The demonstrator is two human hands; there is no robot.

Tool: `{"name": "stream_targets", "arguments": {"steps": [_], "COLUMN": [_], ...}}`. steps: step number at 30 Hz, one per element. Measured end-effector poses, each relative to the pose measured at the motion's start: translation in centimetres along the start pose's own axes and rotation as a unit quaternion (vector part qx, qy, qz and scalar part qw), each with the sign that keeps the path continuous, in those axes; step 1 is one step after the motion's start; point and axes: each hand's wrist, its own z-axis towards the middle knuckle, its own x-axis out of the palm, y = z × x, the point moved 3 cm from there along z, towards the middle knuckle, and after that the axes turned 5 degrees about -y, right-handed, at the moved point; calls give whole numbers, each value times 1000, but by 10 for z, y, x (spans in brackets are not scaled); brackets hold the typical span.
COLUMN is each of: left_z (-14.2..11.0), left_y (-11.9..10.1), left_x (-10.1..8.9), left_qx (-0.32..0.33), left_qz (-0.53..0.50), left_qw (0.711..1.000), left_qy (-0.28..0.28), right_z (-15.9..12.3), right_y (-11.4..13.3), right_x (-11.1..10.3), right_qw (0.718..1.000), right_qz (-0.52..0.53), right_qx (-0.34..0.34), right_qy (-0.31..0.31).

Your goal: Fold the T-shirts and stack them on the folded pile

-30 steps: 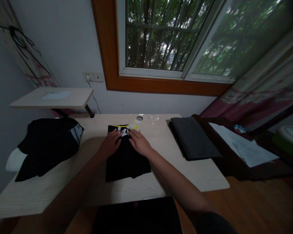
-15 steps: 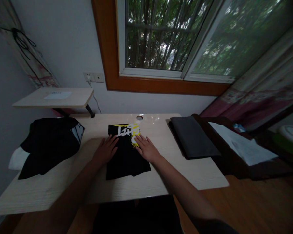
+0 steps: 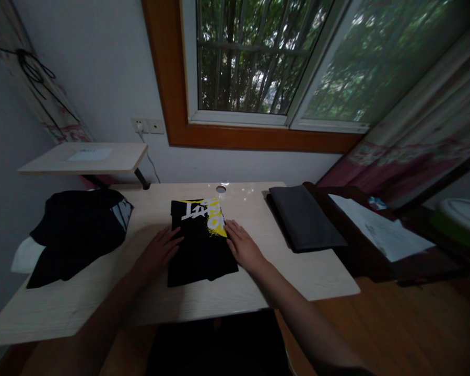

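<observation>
A folded black garment (image 3: 198, 256) with white and yellow lettering at its far end lies flat on the pale desk (image 3: 254, 292). At its left edge is my left hand (image 3: 156, 254), fingers stretched out and the tips resting on the cloth. My right hand (image 3: 245, 247) lies along the opposite edge, fingers extended, touching the side of the garment near the yellow print. Neither hand grips anything.
A heap of black clothing (image 3: 78, 235) with a white piece under it lies on the left. Behind it stands a small raised shelf (image 3: 86, 164) bearing a paper. A dark grey folder (image 3: 303, 219) rests at the right, beside a dark surface with a white sheet (image 3: 376, 227).
Both hands have moved apart, from on top of the garment out to its left and right edges. More of the lettering shows now. The view has shifted slightly.
</observation>
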Motion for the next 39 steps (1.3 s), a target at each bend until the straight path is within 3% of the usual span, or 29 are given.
{"name": "stream_targets", "arguments": {"steps": [3,7,10,14,19,24,39], "left_z": [27,70,94,109,116,118,102], "left_y": [-14,-23,-13,11,35,44,52], "left_x": [2,18,32,41,43,46,39], "left_qx": [0,-29,-85,-133,-180,-194,-217], "left_qz": [18,50,74,83,79,70,84], "left_qw": [1000,998,994,988,980,978,973], "left_qy": [-22,-16,-13,-7,11,16,8], "right_z": [24,68,97,122,137,146,140], "right_y": [14,36,42,33,9,-11,-22], "right_x": [11,34,52,66,65,63,58], "right_qw": [1000,1000,999,996,993,990,988], "right_qz": [5,-12,-29,-61,-81,-83,-94], "right_qx": [-6,-26,-22,7,42,64,79], "right_qy": [-16,10,38,62,75,97,91]}}
